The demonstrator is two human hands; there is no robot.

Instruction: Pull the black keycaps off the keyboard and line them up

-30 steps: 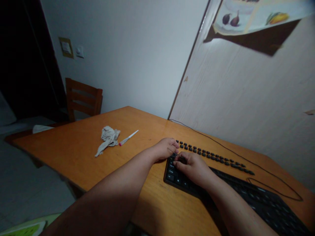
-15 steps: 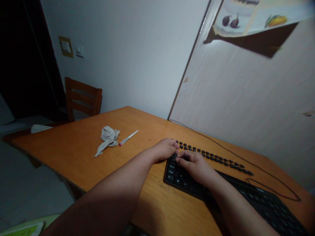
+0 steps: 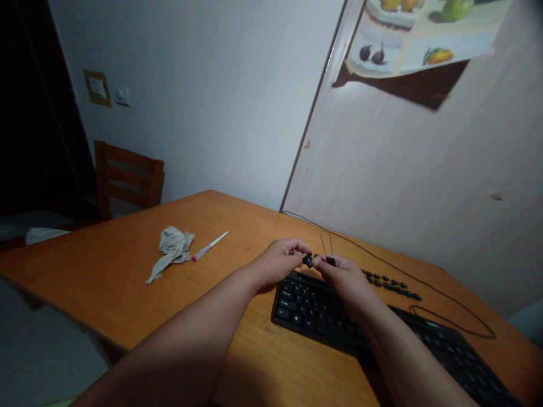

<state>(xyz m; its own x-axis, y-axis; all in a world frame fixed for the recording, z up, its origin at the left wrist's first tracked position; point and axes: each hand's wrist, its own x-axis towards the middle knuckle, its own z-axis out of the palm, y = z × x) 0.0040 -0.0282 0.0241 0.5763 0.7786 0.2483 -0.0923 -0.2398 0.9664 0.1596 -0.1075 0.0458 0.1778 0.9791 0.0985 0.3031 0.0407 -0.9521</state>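
Note:
A small black keycap is pinched between the fingertips of my left hand, just above the far left corner of the black keyboard. My right hand grips a wire keycap puller; its thin wire loops point up and away, and its dark handle sits in the fingers. The right thumb and fingertip meet the keycap too. Beneath my right wrist, part of the keyboard is hidden. Rows of loose black keycaps lie on the table behind the keyboard, partly covered by my right hand.
On the wooden table, a crumpled grey cloth and a white brush with a pink tip lie to the left. A black cable runs along the wall side. A wooden chair stands beyond the left table edge.
Both hands have come up off the keyboard's far left corner, with a keycap now between the fingers. The puller's wire has swung from the keys to point upward. The view has shifted slightly right.

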